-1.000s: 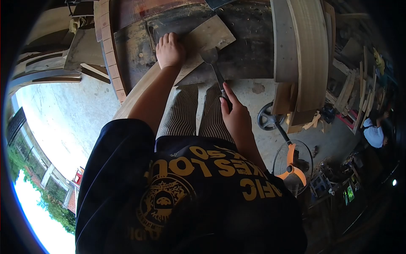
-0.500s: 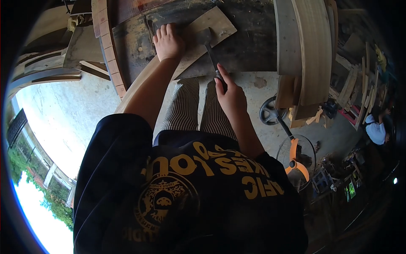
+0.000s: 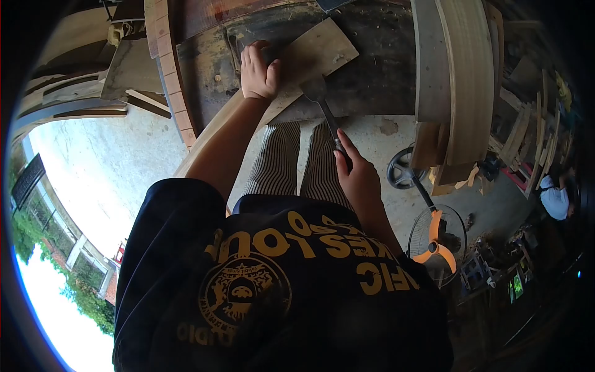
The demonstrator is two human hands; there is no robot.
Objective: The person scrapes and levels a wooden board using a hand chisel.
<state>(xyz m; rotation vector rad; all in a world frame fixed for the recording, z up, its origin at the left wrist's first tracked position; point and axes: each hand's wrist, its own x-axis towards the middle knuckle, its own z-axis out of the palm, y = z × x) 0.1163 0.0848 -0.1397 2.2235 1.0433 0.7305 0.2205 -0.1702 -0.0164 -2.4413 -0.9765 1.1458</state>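
A long wooden board (image 3: 322, 46) lies at a slant across the dark worktable (image 3: 378, 80), its near part running down to the left under my forearm. My left hand (image 3: 259, 74) rests on the board's left side, fingers stretched and thumb apart. In my right hand (image 3: 359, 178) is the handle of a putty knife (image 3: 328, 115), with the index finger laid along it. Its wide flat blade points away from me and overlaps the board's near edge.
Curved planks (image 3: 462, 80) stack up on the right side of the table. An orange-bladed fan (image 3: 436, 242) stands on the floor at right. Scrap wood lies farther right, where a person in a white top (image 3: 555, 201) is. Wood pieces (image 3: 133, 71) fill the left.
The putty knife's blade has moved from the board's face back toward me, to its near edge. My left hand stays on the board, its thumb now spread wider. The whole view has shifted slightly.
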